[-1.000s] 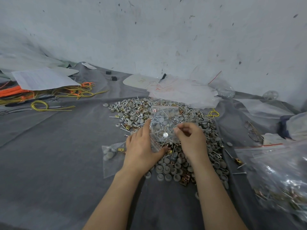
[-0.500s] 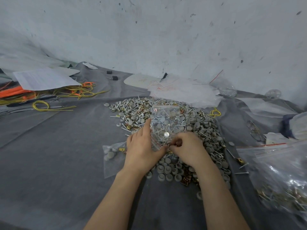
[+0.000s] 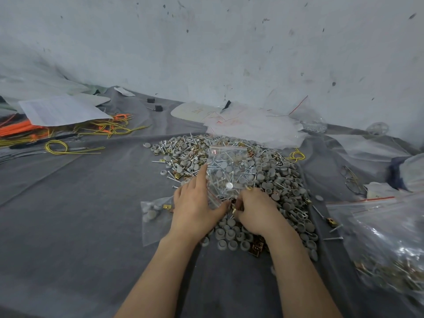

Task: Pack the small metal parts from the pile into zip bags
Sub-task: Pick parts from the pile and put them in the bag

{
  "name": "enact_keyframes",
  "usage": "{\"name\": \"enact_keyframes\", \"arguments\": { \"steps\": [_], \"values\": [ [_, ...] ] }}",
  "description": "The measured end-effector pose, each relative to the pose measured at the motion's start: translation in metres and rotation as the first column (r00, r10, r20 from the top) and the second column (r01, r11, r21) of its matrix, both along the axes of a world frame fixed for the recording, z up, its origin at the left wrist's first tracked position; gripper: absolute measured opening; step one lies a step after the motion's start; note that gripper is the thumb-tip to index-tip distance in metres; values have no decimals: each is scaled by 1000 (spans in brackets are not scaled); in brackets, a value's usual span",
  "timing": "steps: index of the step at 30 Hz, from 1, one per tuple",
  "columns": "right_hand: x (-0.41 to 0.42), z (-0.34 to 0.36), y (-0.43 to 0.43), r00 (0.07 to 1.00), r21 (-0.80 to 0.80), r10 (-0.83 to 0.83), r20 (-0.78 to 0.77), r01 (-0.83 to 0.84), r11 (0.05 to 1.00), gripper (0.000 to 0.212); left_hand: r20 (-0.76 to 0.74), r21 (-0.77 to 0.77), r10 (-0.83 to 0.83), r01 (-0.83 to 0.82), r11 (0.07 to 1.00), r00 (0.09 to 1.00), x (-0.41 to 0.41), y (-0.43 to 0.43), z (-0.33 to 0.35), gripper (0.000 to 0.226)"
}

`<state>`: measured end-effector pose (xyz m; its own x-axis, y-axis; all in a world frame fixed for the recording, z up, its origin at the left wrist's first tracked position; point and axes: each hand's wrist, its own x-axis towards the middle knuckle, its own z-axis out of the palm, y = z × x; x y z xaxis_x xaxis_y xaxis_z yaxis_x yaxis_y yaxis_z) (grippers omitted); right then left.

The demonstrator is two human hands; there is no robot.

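No writing can be read; print on the paper sheet (image 3: 62, 111) far left of the left hand (image 3: 195, 207) is blurred

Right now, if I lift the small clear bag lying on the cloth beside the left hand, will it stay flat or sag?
Probably it sags: the small clear bag is thin film, lying limp on the grey cloth. It looks light, holding only a few grey caps and a brass clip. These would likely slide to the low end.
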<state>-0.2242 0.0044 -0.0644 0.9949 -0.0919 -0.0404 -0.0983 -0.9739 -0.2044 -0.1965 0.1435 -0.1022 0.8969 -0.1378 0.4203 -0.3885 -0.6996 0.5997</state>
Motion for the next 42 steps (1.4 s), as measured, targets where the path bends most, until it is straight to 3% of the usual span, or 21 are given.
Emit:
{"name": "enact_keyframes", "arguments": {
  "steps": [6, 11, 18, 22, 24, 26, 28, 30, 34, 38, 42],
  "values": [
    [0, -1, 1, 996, 63, 8, 85, -13, 998, 17, -11, 18, 2, -2, 1000, 1000, -1, 0, 0, 98],
    [0, -1, -2, 999, 49, 46, 29, -47, 998, 30, -21, 38, 5, -4, 999, 1000, -1, 0, 1, 98],
    [1, -3, 1, 1000, 43, 8, 30, -9, 999, 24, 2, 62, -39, 39, 997, 999, -5, -2, 2, 103],
    [4, -2, -1, 992, 195, -5, 124, -19, 981, 14, 144, 89, -164, 152, 984, 976, -9, -11, 5, 78],
    [5, 1, -5, 970, 387, -83, 230, -13, 922, 6, 200, 67, -197, 187, 980, 960, -11, -17, 9, 61],
    [6, 6, -12, 941, 601, -194, 276, -12, 799, 5, 212, 38, -199, 195, 980, 957, -13, -23, 14, 51],
    [6, 9, -15, 938, 792, -256, 232, -29, 609, 6, 163, -16, -211, 216, 976, 964, -15, -30, 19, 48],
    [7, 9, -17, 947, 868, -258, 190, -39, 495, 8, 94, -77, -205, 212, 974, 974, -17, -36, 23, 42],
    [9, 6, -22, 948, 880, -258, 184, -42, 472, 14, 104, -119, -150, 162, 980, 983, -18, -45, 30, 16],
    [11, 4, -25, 935, 892, -267, 232, -95, 442, 10, 102, -153, -147, 161, 975, 984, -17, -51, 32, 20],
    [13, 2, -24, 935, 909, -257, 244, -129, 396, 17, -18, -310, -153, 140, 940, 988, -16, -51, 33, 36]
  ]
}}
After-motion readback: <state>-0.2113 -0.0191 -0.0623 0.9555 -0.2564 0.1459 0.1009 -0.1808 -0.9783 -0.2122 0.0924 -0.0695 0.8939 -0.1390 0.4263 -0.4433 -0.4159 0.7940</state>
